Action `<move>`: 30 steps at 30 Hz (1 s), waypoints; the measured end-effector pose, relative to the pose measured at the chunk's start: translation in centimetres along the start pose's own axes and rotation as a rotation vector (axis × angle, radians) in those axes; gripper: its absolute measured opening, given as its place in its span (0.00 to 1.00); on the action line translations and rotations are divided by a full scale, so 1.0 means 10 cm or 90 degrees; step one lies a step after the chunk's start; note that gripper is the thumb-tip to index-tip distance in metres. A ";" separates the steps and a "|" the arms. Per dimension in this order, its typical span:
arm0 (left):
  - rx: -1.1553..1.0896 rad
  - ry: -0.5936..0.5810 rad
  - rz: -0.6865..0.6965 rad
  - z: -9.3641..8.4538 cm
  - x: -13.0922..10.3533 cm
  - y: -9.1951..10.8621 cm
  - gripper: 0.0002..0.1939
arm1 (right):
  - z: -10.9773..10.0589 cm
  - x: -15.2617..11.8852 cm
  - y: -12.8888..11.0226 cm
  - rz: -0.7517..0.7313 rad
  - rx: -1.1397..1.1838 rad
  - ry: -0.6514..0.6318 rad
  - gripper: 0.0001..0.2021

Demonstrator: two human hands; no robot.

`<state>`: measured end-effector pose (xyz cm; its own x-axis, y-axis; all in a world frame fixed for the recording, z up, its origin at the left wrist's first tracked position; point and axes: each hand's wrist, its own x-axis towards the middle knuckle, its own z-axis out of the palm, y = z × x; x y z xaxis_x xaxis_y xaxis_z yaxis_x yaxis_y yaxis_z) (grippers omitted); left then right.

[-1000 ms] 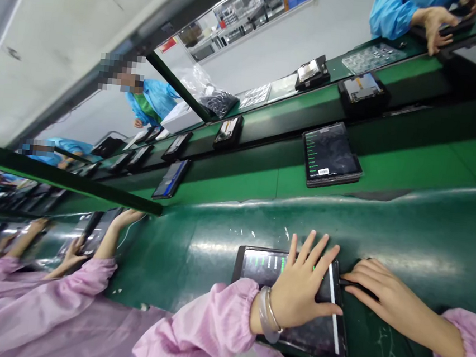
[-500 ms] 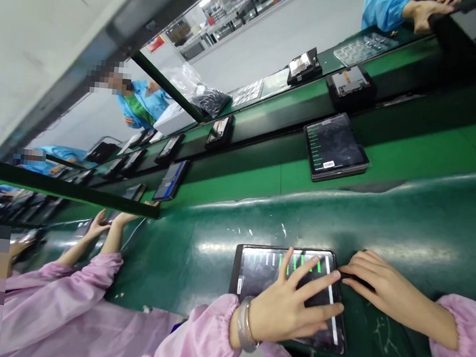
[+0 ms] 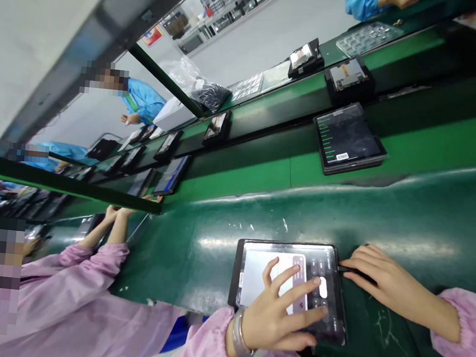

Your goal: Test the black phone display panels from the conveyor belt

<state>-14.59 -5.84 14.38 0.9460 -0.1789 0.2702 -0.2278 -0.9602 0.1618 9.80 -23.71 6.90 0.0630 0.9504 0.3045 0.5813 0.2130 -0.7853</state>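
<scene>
A black tablet [image 3: 254, 270] lies flat on the dark green mat [image 3: 406, 217] in front of me. Its screen shows a light panel with round controls. My left hand [image 3: 281, 314], with bracelets at the wrist, rests on the screen with fingers spread and fingertips touching the glass. My right hand [image 3: 382, 276] lies against the tablet's right edge, fingers pinched on a black cable plug [image 3: 345, 269] that meets that edge. The black cable [image 3: 415, 344] trails away under my right forearm.
A second tablet [image 3: 349, 138] lies on the bright green belt [image 3: 241, 181] beyond the mat. Further back stand black fixtures with devices [image 3: 349, 77], clear trays [image 3: 367, 36] and a plastic bag [image 3: 204, 88]. A pink-sleeved co-worker's hands [image 3: 116, 214] work at left; people in blue stand opposite.
The tablet's screen went from dark with green lines to a light control panel. My left hand slid back toward me across the screen. My right hand stayed at the plug.
</scene>
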 end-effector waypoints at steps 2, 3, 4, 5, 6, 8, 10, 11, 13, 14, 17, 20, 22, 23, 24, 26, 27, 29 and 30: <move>0.004 0.004 0.000 0.03 -0.01 0.02 0.21 | 0.00 0.00 0.00 0.006 0.002 -0.005 0.24; 0.011 -0.006 0.004 0.04 -0.01 0.03 0.21 | 0.00 -0.01 0.00 0.010 0.004 -0.008 0.24; 0.019 -0.017 0.012 0.06 -0.02 0.03 0.22 | 0.00 -0.01 0.01 0.013 0.006 -0.009 0.24; 0.029 -0.025 0.020 0.06 -0.03 0.03 0.22 | 0.00 -0.02 0.01 0.012 0.005 -0.008 0.24; 0.036 -0.026 0.026 0.07 -0.05 0.03 0.23 | 0.00 -0.02 0.01 0.008 0.002 -0.006 0.24; 0.037 0.009 0.022 0.06 -0.12 0.03 0.23 | 0.00 -0.01 0.02 -0.009 -0.010 -0.001 0.23; 0.030 0.061 0.006 0.04 -0.20 0.03 0.21 | 0.00 0.00 0.01 -0.023 -0.021 0.006 0.23; 0.029 0.080 -0.003 0.03 -0.23 0.03 0.20 | 0.00 0.01 0.00 -0.026 -0.022 0.010 0.23; 0.035 0.078 -0.012 0.02 -0.26 0.04 0.20 | 0.00 0.02 -0.01 -0.026 -0.017 0.017 0.23; 0.040 0.058 -0.011 0.02 -0.27 0.04 0.20 | 0.00 0.02 -0.01 -0.024 -0.016 0.019 0.23; 0.056 -0.004 -0.002 0.02 -0.25 0.06 0.24 | 0.01 0.01 -0.02 -0.020 -0.015 0.023 0.22; 0.055 0.018 -0.018 0.02 -0.23 0.07 0.25 | 0.01 0.00 -0.01 -0.020 -0.014 0.030 0.21; 0.052 0.016 -0.025 0.01 -0.22 0.07 0.25 | 0.01 0.00 -0.01 -0.024 -0.013 0.032 0.21; 0.051 0.002 -0.024 -0.01 -0.22 0.06 0.25 | 0.00 0.00 -0.01 -0.026 -0.014 0.030 0.21; 0.048 -0.017 -0.026 -0.02 -0.21 0.06 0.24 | 0.00 0.00 -0.01 -0.028 -0.015 0.028 0.21; 0.035 -0.035 -0.041 -0.05 -0.20 0.05 0.22 | 0.00 0.00 -0.01 -0.029 -0.017 0.022 0.20; 0.029 -0.032 -0.050 -0.06 -0.20 0.05 0.22 | 0.00 -0.01 -0.02 -0.029 -0.017 0.018 0.20; 0.022 -0.015 -0.057 -0.07 -0.20 0.04 0.21 | 0.00 -0.01 -0.02 -0.030 -0.015 0.011 0.20; 0.022 -0.005 -0.054 -0.07 -0.19 0.04 0.21 | 0.00 -0.01 -0.02 -0.031 -0.014 0.009 0.20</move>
<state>-16.68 -5.73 14.60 0.9633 -0.0990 0.2494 -0.1395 -0.9787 0.1506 9.69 -23.90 7.03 0.0461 0.9356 0.3500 0.6019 0.2536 -0.7573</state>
